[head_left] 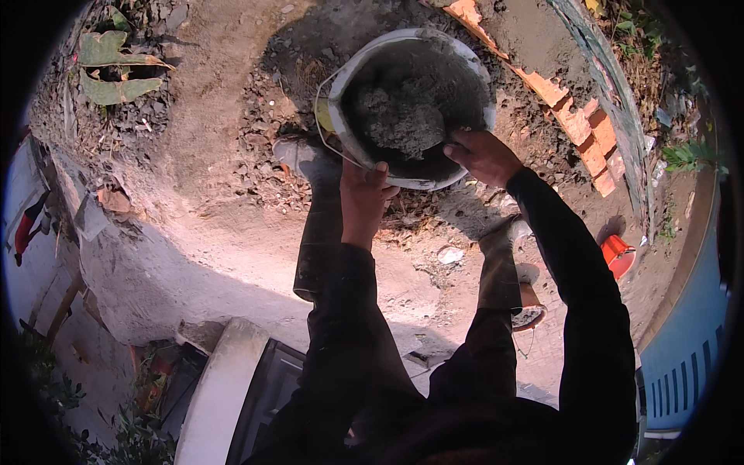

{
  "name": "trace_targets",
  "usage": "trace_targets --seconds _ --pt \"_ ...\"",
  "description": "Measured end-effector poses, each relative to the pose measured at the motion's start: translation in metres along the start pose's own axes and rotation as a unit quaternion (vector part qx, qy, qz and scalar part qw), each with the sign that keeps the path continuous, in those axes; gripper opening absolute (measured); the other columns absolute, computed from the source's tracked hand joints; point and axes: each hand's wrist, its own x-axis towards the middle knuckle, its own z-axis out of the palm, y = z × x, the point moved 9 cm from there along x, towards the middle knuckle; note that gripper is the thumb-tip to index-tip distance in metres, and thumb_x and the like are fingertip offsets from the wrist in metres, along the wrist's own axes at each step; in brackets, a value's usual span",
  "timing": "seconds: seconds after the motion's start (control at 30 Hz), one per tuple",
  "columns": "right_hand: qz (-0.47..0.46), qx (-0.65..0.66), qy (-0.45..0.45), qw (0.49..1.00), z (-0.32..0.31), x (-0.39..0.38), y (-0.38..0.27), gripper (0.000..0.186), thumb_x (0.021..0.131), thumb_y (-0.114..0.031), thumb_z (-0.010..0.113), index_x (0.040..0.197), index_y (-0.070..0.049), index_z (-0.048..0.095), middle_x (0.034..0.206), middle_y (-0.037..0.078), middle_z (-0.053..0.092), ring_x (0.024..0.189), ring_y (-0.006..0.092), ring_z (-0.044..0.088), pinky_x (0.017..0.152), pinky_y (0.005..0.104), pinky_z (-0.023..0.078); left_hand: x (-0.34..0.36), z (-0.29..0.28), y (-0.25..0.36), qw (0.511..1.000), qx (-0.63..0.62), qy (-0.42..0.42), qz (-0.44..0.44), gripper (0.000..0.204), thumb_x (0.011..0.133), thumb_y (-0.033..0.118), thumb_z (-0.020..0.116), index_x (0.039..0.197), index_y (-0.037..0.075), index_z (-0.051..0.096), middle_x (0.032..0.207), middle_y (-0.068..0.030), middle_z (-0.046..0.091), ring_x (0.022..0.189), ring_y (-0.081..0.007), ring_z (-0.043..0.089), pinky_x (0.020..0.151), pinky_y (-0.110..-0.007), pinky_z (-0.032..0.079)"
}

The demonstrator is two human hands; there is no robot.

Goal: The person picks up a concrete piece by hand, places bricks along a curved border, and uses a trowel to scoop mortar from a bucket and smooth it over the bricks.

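Note:
A white bucket (346,70) with a wire handle holds lumpy grey wet mortar (399,116). My left hand (364,198) grips the bucket's near rim at the lower left, its thumb over the edge. My right hand (484,155) holds the bucket at the lower right, fingers curled inside the rim and partly hidden in shadow. My booted legs stand beneath, on either side below the bucket.
Broken orange bricks (573,116) lie along the right beside a weathered board (620,108). A red bucket (618,256) and a brownish bucket (527,314) are at lower right, a pale concrete edge (217,380) at lower left, a blue surface (686,349) at far right, leaves (116,66) upper left.

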Motion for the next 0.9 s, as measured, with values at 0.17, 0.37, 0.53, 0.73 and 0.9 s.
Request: trace_targets --seconds 0.17,0.37,0.53,0.73,0.9 --pt "0.135 0.214 -0.035 0.967 -0.056 -0.046 -0.007 0.025 0.093 -0.026 0.054 0.086 -0.003 0.056 0.064 0.004 0.051 0.057 0.0126 0.051 0.055 0.0309 0.041 0.004 -0.047 -0.006 0.999 0.009 0.051 0.002 0.048 0.093 0.006 0.050 0.137 0.015 0.032 0.118 -0.0083 0.054 0.099 -0.0223 0.062 0.077 -0.039 0.056" --pt "0.057 -0.177 0.310 0.932 -0.183 -0.041 0.001 0.029 0.093 -0.031 0.055 0.091 -0.001 0.056 0.076 0.014 0.057 0.071 0.0325 0.057 0.063 0.0408 0.045 0.008 -0.034 -0.001 0.997 0.041 0.062 -0.020 0.048 0.092 0.005 0.050 0.136 0.016 0.034 0.117 -0.0071 0.052 0.096 -0.0197 0.060 0.073 -0.038 0.056" --pt "0.192 0.042 0.402 0.894 -0.164 -0.059 0.079 0.037 0.097 -0.039 0.047 0.094 -0.003 0.055 0.078 0.016 0.058 0.069 0.0333 0.060 0.063 0.0429 0.048 0.014 -0.041 -0.002 0.992 0.105 0.056 -0.039 0.051 0.091 0.007 0.052 0.137 0.016 0.032 0.112 -0.0060 0.054 0.090 -0.0164 0.059 0.068 -0.032 0.056" --pt "0.107 0.811 0.242 0.523 -0.071 0.006 0.008 0.032 0.100 -0.035 0.031 0.091 -0.010 0.049 0.070 0.002 0.048 0.057 0.0155 0.046 0.054 0.0312 0.044 0.012 -0.056 0.024 0.894 0.444 0.052 0.020 0.067 0.088 0.016 0.057 0.142 0.013 0.018 0.119 -0.0216 0.057 0.108 -0.0417 0.057 0.083 -0.045 0.049" --pt "0.120 0.841 0.289 0.442 -0.087 0.114 -0.046 0.029 0.099 -0.034 0.028 0.089 -0.010 0.042 0.071 0.005 0.046 0.058 0.0191 0.045 0.055 0.0373 0.043 0.011 -0.047 0.027 0.886 0.459 0.038 -0.053 0.075 0.086 0.025 0.059 0.142 0.010 0.012 0.124 -0.0272 0.053 0.117 -0.0452 0.048 0.093 -0.049 0.042"
